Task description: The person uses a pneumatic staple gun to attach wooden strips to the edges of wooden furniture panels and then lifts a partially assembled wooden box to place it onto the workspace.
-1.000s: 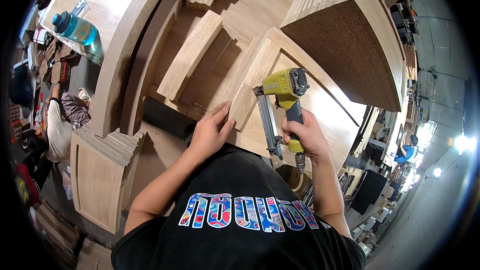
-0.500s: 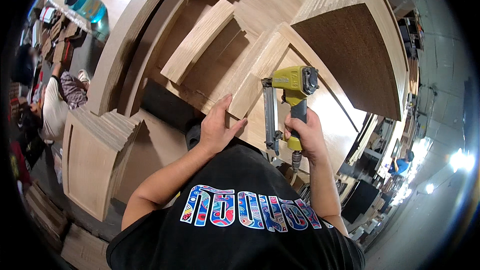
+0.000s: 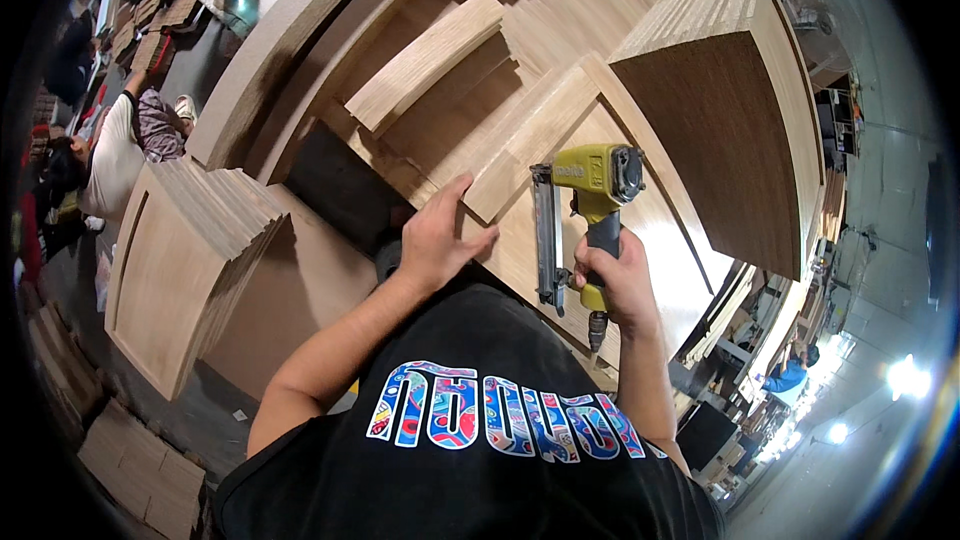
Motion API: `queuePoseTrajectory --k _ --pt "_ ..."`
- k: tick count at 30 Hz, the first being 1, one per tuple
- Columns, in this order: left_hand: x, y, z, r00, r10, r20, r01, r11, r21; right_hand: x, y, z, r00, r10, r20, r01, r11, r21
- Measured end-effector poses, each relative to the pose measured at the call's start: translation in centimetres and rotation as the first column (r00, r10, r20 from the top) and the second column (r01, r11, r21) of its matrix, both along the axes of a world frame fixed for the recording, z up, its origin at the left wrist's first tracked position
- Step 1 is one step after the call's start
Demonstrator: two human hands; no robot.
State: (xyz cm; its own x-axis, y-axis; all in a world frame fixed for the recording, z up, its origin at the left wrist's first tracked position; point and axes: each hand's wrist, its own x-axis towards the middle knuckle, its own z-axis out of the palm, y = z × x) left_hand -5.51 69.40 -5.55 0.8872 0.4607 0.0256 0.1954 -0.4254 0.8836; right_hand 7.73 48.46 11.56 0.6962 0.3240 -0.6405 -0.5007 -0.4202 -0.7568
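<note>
The yellow-green staple gun (image 3: 592, 170) hangs in front of you, over the framed panel (image 3: 665, 265), with its nose end turned left. Your right hand (image 3: 622, 285) is wrapped firmly around its grip; I can't tell whether a finger is on the trigger. If it were squeezed by accident, a fastener could fly left, and your left hand (image 3: 440, 240) is near that side.

That left hand is loosely open, thumb spread, at the near end of the pale wooden piece (image 3: 500, 180); I can't tell how hard it presses. With so light a hold, the piece could slip out of line if the gun bumped it.

The air fitting (image 3: 597, 328) sits close to your shirt (image 3: 480, 340) and could snag. Farther out, the tall stack (image 3: 720, 130) at the far right could be knocked by a wide swing, and the loose strip (image 3: 430, 60) at far left could shift if jolted.
</note>
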Motion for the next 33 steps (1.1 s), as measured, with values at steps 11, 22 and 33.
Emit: queuePoseTrajectory --k 11,22,33 --pt "-0.3 -1.4 -1.3 0.985 0.105 0.135 -0.097 0.993 -0.061 0.0 -1.3 -0.4 0.996 0.087 0.017 -0.087 0.996 -0.008" --pt "-0.1 -3.1 0.7 0.975 0.224 -0.001 -0.216 0.942 0.256 0.2 -1.1 0.2 0.985 0.172 0.012 -0.172 0.985 -0.003" --pt "2.2 -6.5 -1.3 0.902 0.431 0.029 -0.409 0.831 0.377 1.2 -2.6 0.0 0.974 0.223 0.038 -0.223 0.975 -0.027"
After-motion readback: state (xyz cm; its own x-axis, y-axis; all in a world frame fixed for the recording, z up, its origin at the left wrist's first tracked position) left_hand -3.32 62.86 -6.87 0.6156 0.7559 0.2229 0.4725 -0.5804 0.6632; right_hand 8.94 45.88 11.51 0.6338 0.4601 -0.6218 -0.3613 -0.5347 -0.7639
